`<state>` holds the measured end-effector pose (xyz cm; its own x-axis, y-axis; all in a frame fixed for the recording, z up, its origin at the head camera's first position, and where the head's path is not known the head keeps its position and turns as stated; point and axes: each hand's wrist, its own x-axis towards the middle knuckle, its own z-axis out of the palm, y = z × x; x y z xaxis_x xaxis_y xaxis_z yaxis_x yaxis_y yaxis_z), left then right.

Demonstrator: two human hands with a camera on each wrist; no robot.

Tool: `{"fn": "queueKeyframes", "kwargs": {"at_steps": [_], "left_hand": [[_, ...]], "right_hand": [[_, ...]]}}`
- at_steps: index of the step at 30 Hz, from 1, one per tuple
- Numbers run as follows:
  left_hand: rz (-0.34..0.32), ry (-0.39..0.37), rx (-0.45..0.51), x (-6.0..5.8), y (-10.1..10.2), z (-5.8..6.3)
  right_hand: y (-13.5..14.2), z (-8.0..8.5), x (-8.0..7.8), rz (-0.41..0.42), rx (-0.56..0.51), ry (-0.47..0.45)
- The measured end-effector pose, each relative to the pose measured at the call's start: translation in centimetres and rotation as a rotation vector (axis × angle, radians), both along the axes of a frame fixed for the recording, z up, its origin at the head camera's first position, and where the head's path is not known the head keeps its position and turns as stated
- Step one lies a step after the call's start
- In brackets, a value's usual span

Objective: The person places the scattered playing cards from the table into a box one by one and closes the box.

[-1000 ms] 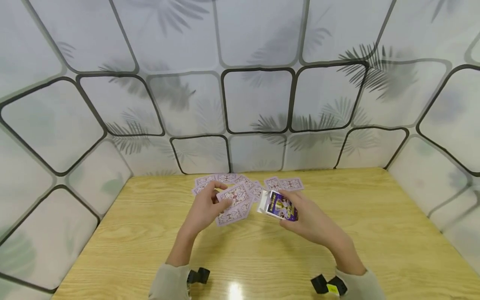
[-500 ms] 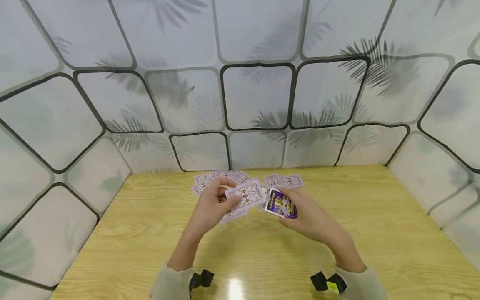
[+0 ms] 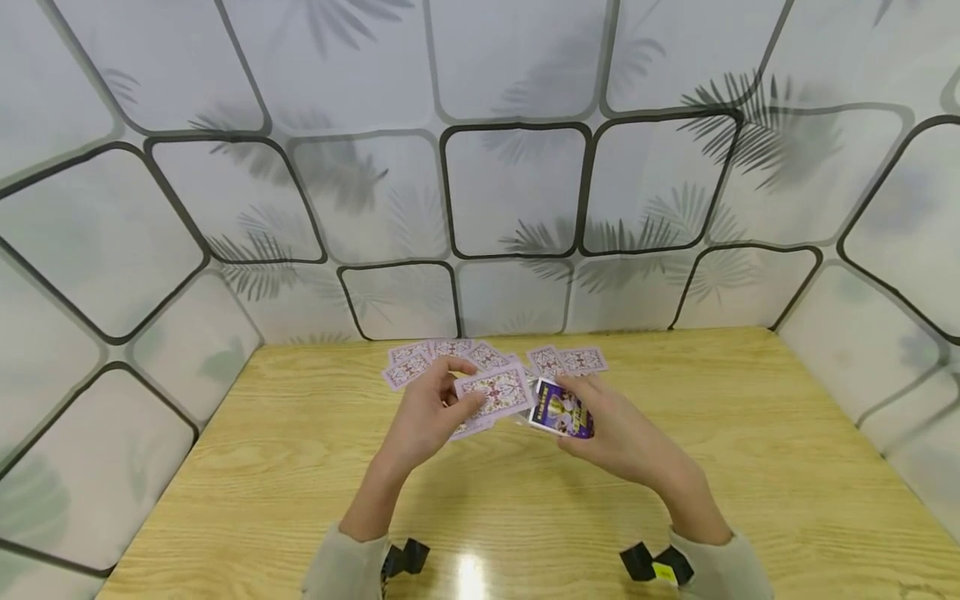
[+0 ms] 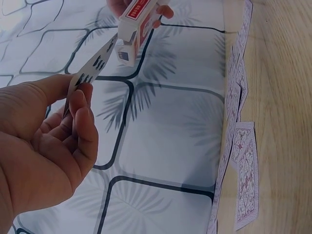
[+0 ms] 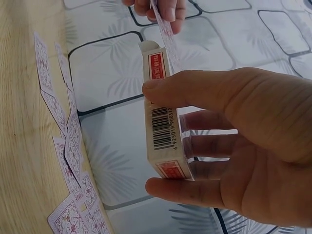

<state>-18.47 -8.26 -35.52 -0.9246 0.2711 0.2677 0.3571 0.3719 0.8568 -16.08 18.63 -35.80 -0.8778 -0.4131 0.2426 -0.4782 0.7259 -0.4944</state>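
Between thumb and fingers, my left hand (image 3: 427,412) pinches a playing card (image 3: 497,392), its patterned back toward the head camera. In the left wrist view the printed face of that card (image 4: 97,63) shows, seen nearly edge-on, and its far end is at the box's mouth. My right hand (image 3: 618,429) grips a purple and gold card box (image 3: 561,408) with thumb and fingers on opposite sides. A barcode and red panels mark the side of the box (image 5: 163,122) in the right wrist view, and its end flap stands open. How far the card reaches into the box cannot be told.
Several cards (image 3: 408,369) lie face down and overlapping on the wooden table (image 3: 300,433) behind my hands. Two more cards (image 3: 583,361) lie to the right of them, near the patterned cloth wall (image 3: 517,200) at the table's back edge.
My left hand has moved right with the card, bringing its end up to the box's mouth. The right hand with the box has barely moved.
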Motion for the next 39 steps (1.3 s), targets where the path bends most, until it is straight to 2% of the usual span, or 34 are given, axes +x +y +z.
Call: {"fn": "queueKeyframes", "kwargs": {"at_steps": [10, 17, 27, 31, 39], "left_hand": [[0.005, 0.039, -0.032, -0.04, -0.04, 0.14], [-0.06, 0.055, -0.063, -0.28, -0.03, -0.01], [-0.104, 0.03, -0.081, -0.29, -0.03, -0.09], [-0.078, 0.019, -0.072, -0.2, 0.11, -0.05], [0.037, -0.062, 0.03, 0.01, 0.64, -0.04]], "right_hand": [[-0.16, -0.08, 0.03, 0.006, 0.016, -0.019], [-0.29, -0.29, 0.03, 0.015, 0.005, 0.002], [-0.61, -0.16, 0.14, 0.053, 0.007, -0.009], [-0.78, -0.15, 0.1, 0.065, 0.01, -0.004], [-0.81, -0.3, 0.01, 0.063, 0.013, -0.009]]}}
